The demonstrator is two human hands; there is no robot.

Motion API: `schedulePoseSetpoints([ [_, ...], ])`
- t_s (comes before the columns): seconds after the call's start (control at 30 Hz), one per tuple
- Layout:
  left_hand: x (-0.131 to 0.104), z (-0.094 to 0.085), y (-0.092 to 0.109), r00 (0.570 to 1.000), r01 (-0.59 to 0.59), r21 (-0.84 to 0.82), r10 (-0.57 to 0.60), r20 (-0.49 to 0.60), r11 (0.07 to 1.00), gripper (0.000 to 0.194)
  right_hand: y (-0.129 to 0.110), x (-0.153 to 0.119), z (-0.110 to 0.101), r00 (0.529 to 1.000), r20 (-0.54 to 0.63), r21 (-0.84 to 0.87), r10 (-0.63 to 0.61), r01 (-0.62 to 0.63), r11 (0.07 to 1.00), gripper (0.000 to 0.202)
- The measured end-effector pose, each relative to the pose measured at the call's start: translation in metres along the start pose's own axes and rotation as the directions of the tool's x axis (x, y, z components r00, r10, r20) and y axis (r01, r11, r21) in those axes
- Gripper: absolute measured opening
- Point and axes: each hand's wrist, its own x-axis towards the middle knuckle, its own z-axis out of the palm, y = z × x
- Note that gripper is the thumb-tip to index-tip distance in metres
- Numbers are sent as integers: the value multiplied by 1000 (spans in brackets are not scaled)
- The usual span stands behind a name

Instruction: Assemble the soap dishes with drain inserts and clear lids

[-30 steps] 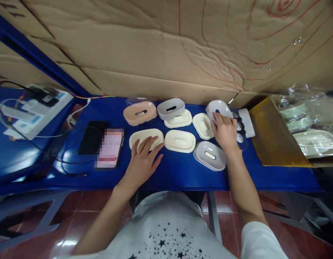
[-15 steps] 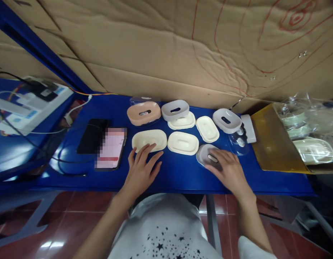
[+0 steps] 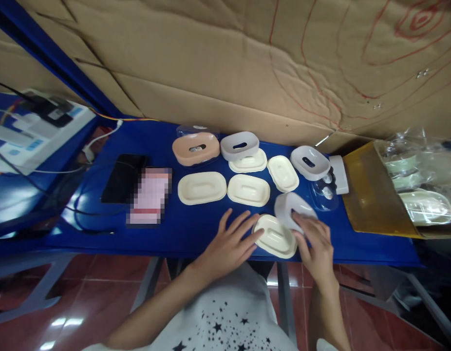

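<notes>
My right hand [image 3: 315, 243] grips a pale grey oval dish [image 3: 289, 207] with a slot in it, tilted up off the table. Just below that dish lies a cream oval tray [image 3: 274, 237]. My left hand [image 3: 234, 243] has its fingers spread, the fingertips at the left edge of this tray. Two more cream trays, one at the left [image 3: 202, 187] and one in the middle [image 3: 248, 190], lie flat behind my hands. Another cream tray [image 3: 283, 173] sits behind the held dish.
Along the back are a peach dish [image 3: 185, 150], two grey dishes [image 3: 231, 148] [image 3: 300, 157] and clear plastic pieces [image 3: 320, 199]. Phones [image 3: 118, 180] and cables lie left, near a power strip [image 3: 24, 151]. A box [image 3: 367, 195] of wrapped items stands right, cardboard [image 3: 211, 63] behind.
My right hand has lifted and tilted the grey dish, and a cream tray now shows below it. My left hand has moved right, from the left cream tray to this one.
</notes>
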Motion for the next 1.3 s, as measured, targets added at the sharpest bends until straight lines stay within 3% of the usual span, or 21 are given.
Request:
schedulePoseSetpoints([
  [0.17,-1,19,17,993,-93,-15,94,65,996,33,41,-5,2,973,-195,-308,119,-176,935,43],
  [0.33,-3,7,4,999,-3,4,3,33,1000,39,58,-8,18,974,-196,-342,111,-174,924,43],
  [0.43,-10,-10,-15,987,153,64,-149,-63,986,37,50,-11,21,973,-195,-267,121,-171,948,48],
  [0.53,-21,-23,-40,941,320,137,-297,-165,937,39,31,-14,19,979,-177,-150,104,-132,980,50],
  [0.7,-32,-25,-66,881,465,215,-423,-212,859,42,-17,-19,25,996,82,64,-30,24,998,47],
  [0.83,-34,-20,-64,870,482,179,-445,-210,858,41,-33,-19,31,979,189,83,-78,63,995,36],
  [0.97,-37,-17,-57,880,450,151,-409,-241,880,37,-15,-10,25,985,167,53,-36,27,998,27],
  [1.13,-41,-16,-57,899,377,108,-335,-281,920,28,5,22,29,994,86,34,-70,67,997,25],
  [1.3,-42,-17,-59,887,365,68,-325,-327,929,22,-12,58,50,979,148,-24,-143,148,989,32],
])
